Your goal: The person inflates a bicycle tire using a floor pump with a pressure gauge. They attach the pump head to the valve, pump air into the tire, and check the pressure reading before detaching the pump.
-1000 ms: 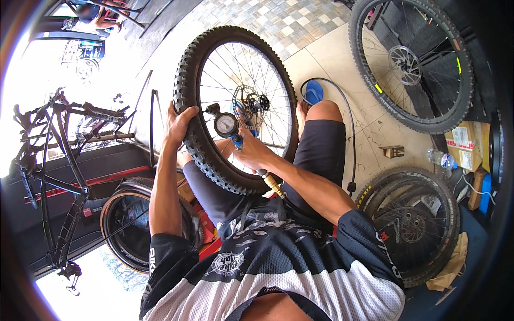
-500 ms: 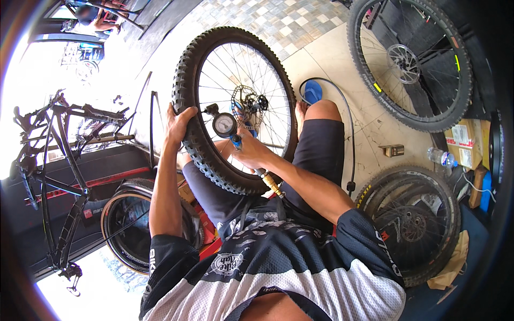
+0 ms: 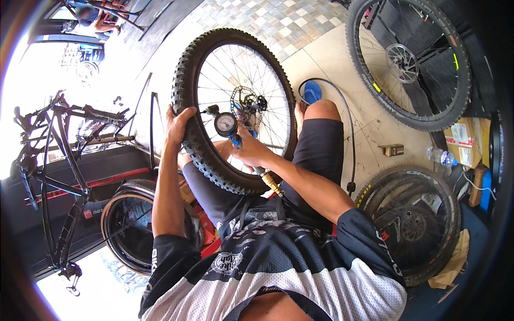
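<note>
Curling closed around a blue-and-brass tyre inflator (image 3: 236, 141) with a round dial gauge (image 3: 225, 123), the right hand (image 3: 254, 152) sat nearest; beyond, the half-curled left hand (image 3: 178, 125) clasped a black, knobby rubber tyre (image 3: 186, 99) between the person's legs (image 3: 318, 140). Farther off spread grey-and-tan floor tiles (image 3: 267, 24).

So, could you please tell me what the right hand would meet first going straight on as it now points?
Directly ahead is the gauge of the inflator that the right hand grips; past it, probably the tyre's left side, though depth is unclear.
</note>
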Demonstrator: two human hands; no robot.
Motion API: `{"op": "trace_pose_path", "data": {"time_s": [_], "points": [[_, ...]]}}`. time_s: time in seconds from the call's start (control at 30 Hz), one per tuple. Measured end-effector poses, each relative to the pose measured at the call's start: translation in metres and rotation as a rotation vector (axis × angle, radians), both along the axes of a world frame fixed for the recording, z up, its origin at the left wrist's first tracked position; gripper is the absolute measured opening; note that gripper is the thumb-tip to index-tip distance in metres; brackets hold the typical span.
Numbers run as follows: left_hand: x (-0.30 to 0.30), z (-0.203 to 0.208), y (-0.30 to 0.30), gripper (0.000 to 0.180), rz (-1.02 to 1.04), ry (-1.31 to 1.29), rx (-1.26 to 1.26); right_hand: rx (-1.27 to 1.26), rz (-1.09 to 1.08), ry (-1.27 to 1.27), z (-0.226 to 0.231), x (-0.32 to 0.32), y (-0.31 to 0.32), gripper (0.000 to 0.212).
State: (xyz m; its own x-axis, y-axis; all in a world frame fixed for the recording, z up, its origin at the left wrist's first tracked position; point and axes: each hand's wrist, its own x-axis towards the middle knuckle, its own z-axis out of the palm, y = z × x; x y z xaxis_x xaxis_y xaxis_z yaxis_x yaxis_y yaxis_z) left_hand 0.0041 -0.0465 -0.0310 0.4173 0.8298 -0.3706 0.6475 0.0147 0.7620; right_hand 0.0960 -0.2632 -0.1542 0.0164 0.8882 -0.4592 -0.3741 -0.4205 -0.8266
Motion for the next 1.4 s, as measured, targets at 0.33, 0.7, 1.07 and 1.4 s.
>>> {"op": "trace_pose_path", "data": {"time_s": [0.33, 0.7, 1.07, 1.4], "points": [[-0.026, -0.021, 0.017, 0.061, 0.037, -0.402, -0.331, -0.05, -0.144, 0.147, -0.003, 0.021, -0.026, 0.023], [-0.061, -0.155, 0.024, 0.054, -0.169, -0.814, -0.496, -0.148, -0.224, 0.146, -0.012, 0.037, -0.044, 0.019], [-0.03, -0.149, 0.013, 0.045, -0.202, -0.848, -0.379, -0.232, -0.204, 0.172, -0.013, 0.039, -0.041, 0.037], [-0.019, -0.17, -0.029, 0.028, -0.143, -0.469, -0.312, -0.194, -0.179, 0.21, -0.001, 0.043, -0.034, 0.033]]}}
